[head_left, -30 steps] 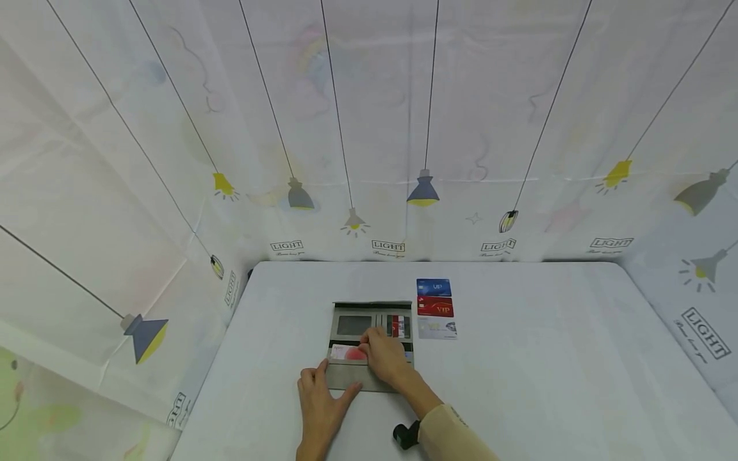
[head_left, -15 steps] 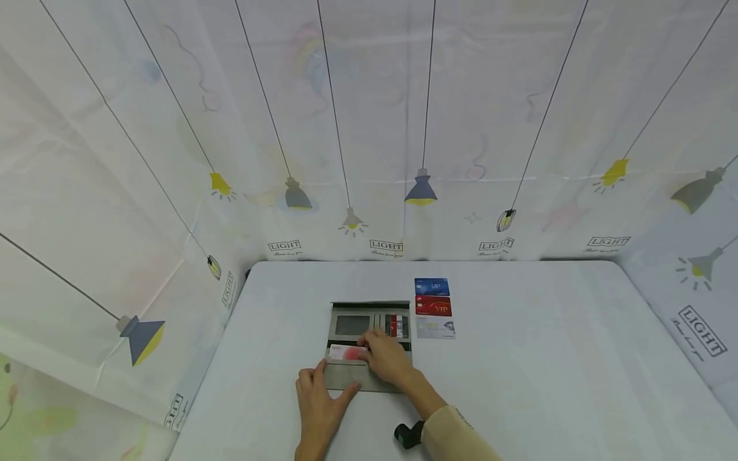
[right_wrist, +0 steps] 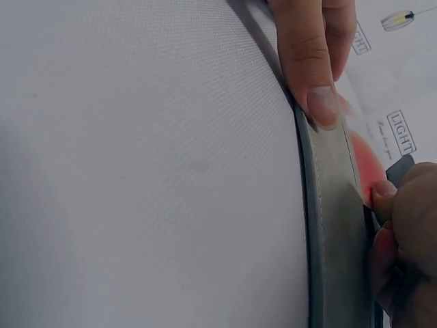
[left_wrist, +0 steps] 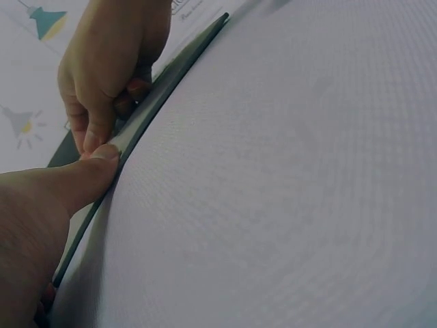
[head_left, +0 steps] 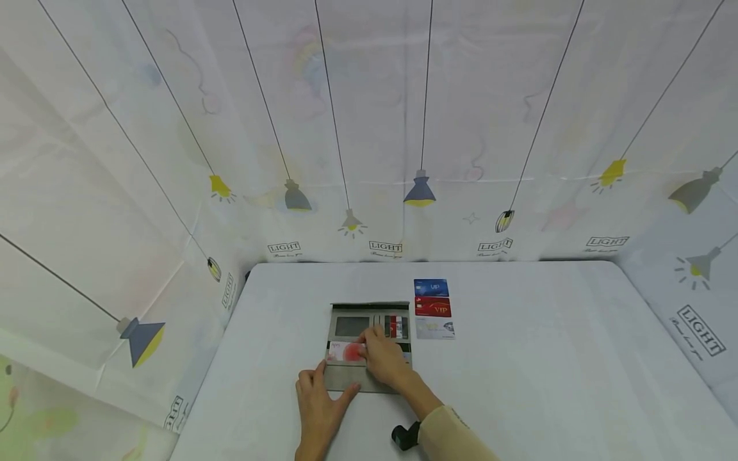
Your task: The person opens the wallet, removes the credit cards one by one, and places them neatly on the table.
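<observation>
A grey wallet (head_left: 348, 379) lies spread flat in front of me, with a dark window pocket and card slots on its far half. My right hand (head_left: 385, 360) pinches the right end of a white card with a red circle (head_left: 340, 351), which shows above the wallet's near pocket. In the right wrist view the card's red part (right_wrist: 367, 160) reaches the pinching fingertips. My left hand (head_left: 319, 403) holds the wallet's near left corner, fingers at the left edge and thumb on the near edge. Its thumb (left_wrist: 78, 179) presses that edge in the left wrist view.
Right of the wallet, a blue card (head_left: 431, 287), a red card (head_left: 433, 307) and a silver card (head_left: 435, 328) lie in a column on the white table (head_left: 536, 365). A small black device (head_left: 405, 436) sits by the right sleeve (head_left: 452, 435). Printed cloth (head_left: 369, 128) surrounds the table.
The white and red card has risen a little out of the near pocket with my right hand, so more of it shows. My left hand stays on the wallet's corner.
</observation>
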